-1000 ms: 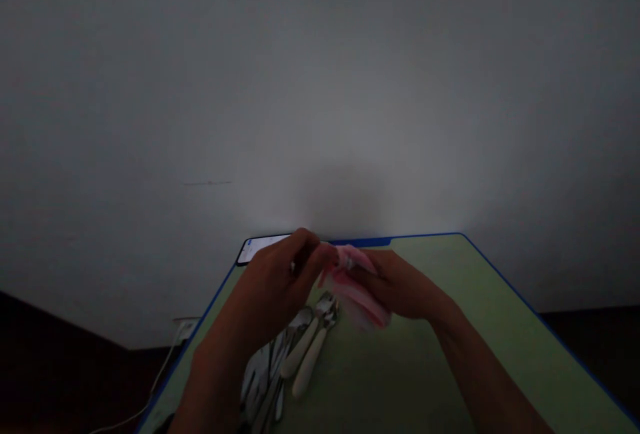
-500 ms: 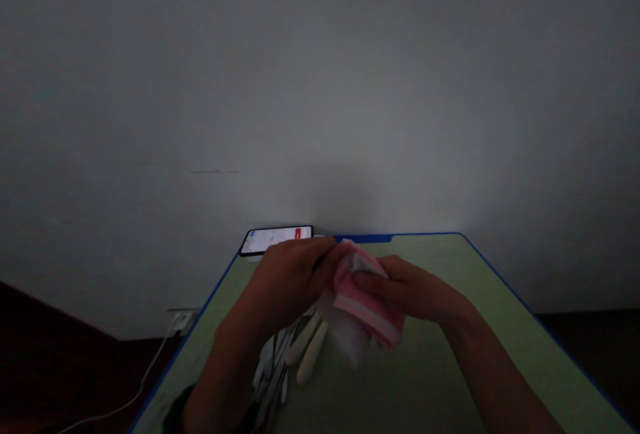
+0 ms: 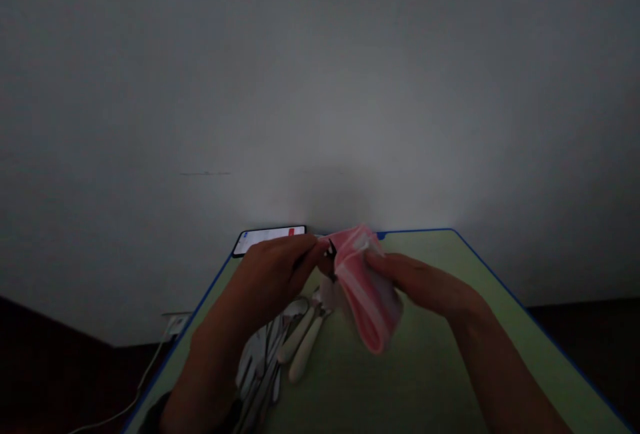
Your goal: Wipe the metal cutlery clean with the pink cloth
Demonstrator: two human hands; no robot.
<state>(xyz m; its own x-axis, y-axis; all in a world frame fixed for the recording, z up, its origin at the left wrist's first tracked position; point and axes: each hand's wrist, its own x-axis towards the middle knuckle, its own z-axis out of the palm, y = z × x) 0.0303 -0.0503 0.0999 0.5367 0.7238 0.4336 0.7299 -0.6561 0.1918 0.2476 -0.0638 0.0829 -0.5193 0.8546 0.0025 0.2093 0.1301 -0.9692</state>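
Note:
A pink cloth (image 3: 367, 294) with white stripes hangs folded between my hands above the table. My right hand (image 3: 415, 277) is closed on it, thumb on top. The fingers of my left hand (image 3: 280, 264) are pinched at the cloth's left end. Beside those fingertips shows a small dark, shiny bit that I cannot make out. Below my left hand lies a pile of metal cutlery (image 3: 263, 361), partly covered by the forearm. Two cream-coloured handles (image 3: 305, 347) point toward me at the pile's right side.
A phone (image 3: 267, 237) with a lit screen lies at the far left corner of the green table (image 3: 425, 381), which has a blue edge. A pale wall rises right behind. On the left, a white cable (image 3: 143, 384) runs down from a socket.
The cloth has been turned and its folded end now hangs lower, toward me. Its left part is stretched toward my left fingers. More of the cutlery shows under my left hand.

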